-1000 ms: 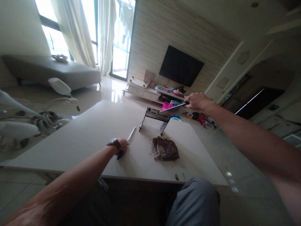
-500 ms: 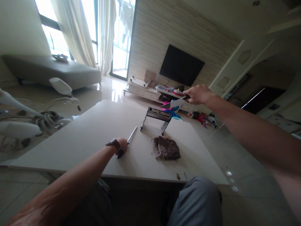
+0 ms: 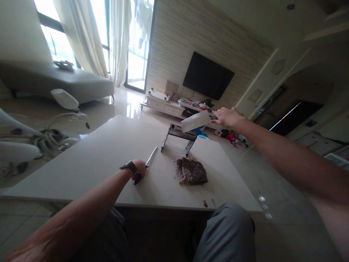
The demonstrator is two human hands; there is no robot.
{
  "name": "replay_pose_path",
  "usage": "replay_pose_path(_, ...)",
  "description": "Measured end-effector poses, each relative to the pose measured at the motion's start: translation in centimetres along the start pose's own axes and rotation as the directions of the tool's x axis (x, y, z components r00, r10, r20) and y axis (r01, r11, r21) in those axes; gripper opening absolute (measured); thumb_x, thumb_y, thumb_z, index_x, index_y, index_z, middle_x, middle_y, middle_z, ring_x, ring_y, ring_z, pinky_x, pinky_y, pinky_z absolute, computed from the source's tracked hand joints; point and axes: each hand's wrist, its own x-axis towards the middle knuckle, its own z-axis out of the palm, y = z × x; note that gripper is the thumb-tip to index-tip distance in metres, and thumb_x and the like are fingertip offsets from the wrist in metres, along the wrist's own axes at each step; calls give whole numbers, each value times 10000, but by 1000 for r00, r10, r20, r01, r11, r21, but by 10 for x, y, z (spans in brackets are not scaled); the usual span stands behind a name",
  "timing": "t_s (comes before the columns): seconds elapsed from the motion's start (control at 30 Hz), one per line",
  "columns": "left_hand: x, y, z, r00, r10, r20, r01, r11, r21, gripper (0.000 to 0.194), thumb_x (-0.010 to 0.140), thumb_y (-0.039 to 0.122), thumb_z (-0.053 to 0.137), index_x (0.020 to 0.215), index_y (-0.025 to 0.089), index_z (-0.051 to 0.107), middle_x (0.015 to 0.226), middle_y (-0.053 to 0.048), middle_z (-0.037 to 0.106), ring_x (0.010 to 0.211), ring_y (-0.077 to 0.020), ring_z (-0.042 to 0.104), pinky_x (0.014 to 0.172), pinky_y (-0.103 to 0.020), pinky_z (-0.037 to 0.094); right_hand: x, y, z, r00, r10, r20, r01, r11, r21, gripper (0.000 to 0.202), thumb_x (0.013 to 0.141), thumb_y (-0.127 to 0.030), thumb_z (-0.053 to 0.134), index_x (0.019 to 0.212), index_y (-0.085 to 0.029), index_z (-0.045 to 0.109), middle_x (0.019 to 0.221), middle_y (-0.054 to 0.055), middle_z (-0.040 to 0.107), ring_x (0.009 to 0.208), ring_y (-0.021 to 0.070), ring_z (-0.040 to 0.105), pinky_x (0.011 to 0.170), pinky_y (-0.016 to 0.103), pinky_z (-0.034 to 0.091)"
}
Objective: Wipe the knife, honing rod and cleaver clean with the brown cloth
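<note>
My left hand (image 3: 140,169) is closed round the black handle of a honing steel (image 3: 151,156), low over the white table (image 3: 89,160), its metal rod slanting up and away. My right hand (image 3: 227,117) is raised at the right, gripping the dark handle of a cleaver (image 3: 195,121). The broad blade faces me and looks pale in the light. It hides part of a metal stand (image 3: 174,130) with dark legs that is on the table; whether the blade touches the stand I cannot tell. A crumpled brown patterned cloth (image 3: 191,171) lies nearer to me.
Two small items, one of them brown (image 3: 205,203), lie near the table's front edge. Beyond the table are a teal basket (image 3: 202,137), a low TV cabinet (image 3: 160,105) and a wall-mounted television (image 3: 207,75). A white lamp-like fixture (image 3: 65,99) is at the left.
The cleaver has turned from nearly edge-on to showing its broad side and now covers part of the stand. My left hand and the honing steel stay about where they were.
</note>
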Motion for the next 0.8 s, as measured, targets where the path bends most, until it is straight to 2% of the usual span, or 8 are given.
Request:
replay_pose_path(0.1, 0, -1, 0, 1000, 1, -9, -1, 999, -39, 161, 497, 76, 735, 459, 150, 597, 484, -190, 646, 424, -271, 599, 364, -274, 429, -1, -2, 7, 997, -52, -61, 49, 998, -42, 401, 1016, -465, 480, 1216, -180, 678, 1329, 191, 651, 1244, 338, 524, 982, 535, 436)
replay_pose_path(0.23, 2, -1, 1, 999, -12, -33, 9, 996, -88, 172, 449, 51, 745, 478, 153, 609, 492, -192, 650, 437, -316, 622, 367, -316, 451, 1, 1, 14, 990, -57, -132, 45, 995, -92, 333, 1005, -406, 502, 1182, -207, 702, 1303, 173, 650, 1220, 326, 507, 982, 512, 418)
replay_pose_path(0.4, 4, -2, 2, 997, -27, -66, 17, 989, -145, 230, 406, 31, 761, 480, 166, 590, 484, -176, 644, 449, -351, 641, 400, -364, 491, 1, 8, 21, 989, -68, -132, 54, 993, -106, 289, 981, -339, 526, 1145, -209, 726, 1286, 164, 643, 1206, 330, 495, 970, 512, 399)
replay_pose_path(0.8, 8, -1, 3, 1000, -6, 2, 6, 997, -72, 234, 473, 106, 802, 427, 160, 579, 509, -202, 652, 481, -336, 652, 434, -350, 501, -2, 9, 24, 975, -84, -208, 61, 991, -117, 292, 963, -237, 489, 1116, -219, 737, 1268, 158, 643, 1191, 330, 477, 987, 520, 366)
